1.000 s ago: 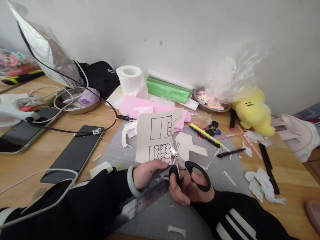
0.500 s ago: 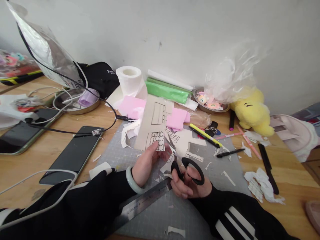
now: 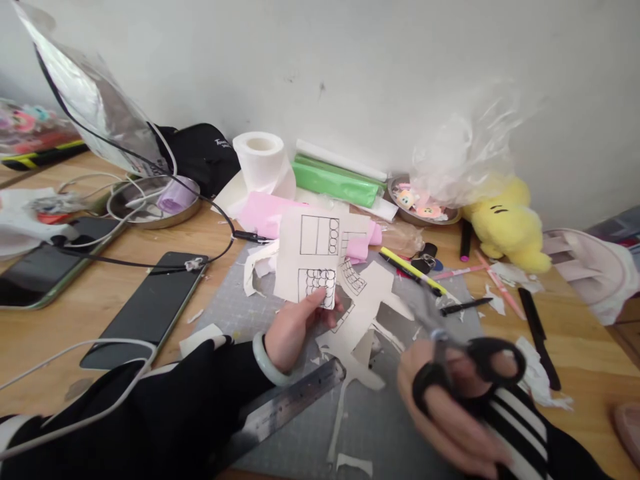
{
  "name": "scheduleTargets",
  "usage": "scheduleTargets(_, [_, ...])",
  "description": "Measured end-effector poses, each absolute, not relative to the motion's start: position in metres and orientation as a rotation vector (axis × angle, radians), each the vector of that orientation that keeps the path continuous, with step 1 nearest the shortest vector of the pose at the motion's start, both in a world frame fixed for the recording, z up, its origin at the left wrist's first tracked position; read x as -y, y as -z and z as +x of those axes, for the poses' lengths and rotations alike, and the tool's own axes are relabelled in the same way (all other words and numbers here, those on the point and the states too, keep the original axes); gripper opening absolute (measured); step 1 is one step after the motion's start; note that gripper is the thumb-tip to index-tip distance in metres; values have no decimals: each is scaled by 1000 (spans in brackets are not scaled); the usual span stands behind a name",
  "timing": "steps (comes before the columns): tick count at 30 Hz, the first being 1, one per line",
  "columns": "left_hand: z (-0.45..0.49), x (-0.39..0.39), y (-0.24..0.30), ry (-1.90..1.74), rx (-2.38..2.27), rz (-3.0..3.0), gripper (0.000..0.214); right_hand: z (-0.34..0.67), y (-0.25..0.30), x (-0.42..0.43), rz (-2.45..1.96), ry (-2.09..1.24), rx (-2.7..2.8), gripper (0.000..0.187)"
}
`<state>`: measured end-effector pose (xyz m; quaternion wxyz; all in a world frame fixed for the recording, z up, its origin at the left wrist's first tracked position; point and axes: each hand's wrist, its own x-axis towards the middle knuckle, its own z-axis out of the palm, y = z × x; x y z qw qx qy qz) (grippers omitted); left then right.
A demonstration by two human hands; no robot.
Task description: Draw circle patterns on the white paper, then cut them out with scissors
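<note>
My left hand (image 3: 297, 327) pinches the lower edge of a pale sheet of card (image 3: 290, 267), thumb in front. Boxes and rows of rounded scale shapes are drawn on it in black line. My right hand (image 3: 440, 407) holds black-handled scissors (image 3: 435, 327), fingers through the loops; both are smeared by motion. The blades point up and to the left, apart from the card. Between my hands, a cut-up card remnant (image 3: 370, 290) with drawn scales lies on the grey cutting mat (image 3: 400, 440). A metal ruler (image 3: 295, 400) rests below my left wrist.
Two phones (image 3: 145, 307) and cables lie at left, near a metal dish (image 3: 155, 220). At the back stand a white roll (image 3: 260, 160) and a green pack (image 3: 335, 180). Pens (image 3: 410, 270), paper scraps (image 3: 540, 377) and a yellow plush toy (image 3: 505, 227) are at right.
My right hand has swung right and down with the scissors, away from the card. The card in my left hand has turned to face me more. A cut strip now hangs down across the mat.
</note>
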<state>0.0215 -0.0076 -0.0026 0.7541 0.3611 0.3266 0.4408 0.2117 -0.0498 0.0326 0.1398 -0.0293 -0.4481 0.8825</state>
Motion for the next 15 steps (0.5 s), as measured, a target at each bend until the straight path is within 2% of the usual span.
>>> scheduleTargets(2, [21,8,-1,-933,-688,865,25,222,-31,37,606,-2527,1033,47])
scheduleTargets(3, [21,9,-3,-912,-677,903,26,226,-28,32,729,-2522,1035,44])
scheduleTargets(4, [20,9,-4,-893,-668,937,28,228,-22,29,563,-2502,1051,44])
scheduleTargets(6, [19,9,-4,-858,-662,985,31,232,-9,29,-63,-2386,1043,44])
scheduleTargets(7, [18,8,-4,-846,-666,996,32,233,-2,31,-196,-2389,1060,44])
scheduleTargets(10, [18,8,-2,-840,-689,988,33,232,12,36,-408,-2387,1103,40])
scheduleTargets(15, [18,8,-5,-862,-735,939,30,231,16,34,-447,-2348,1085,46])
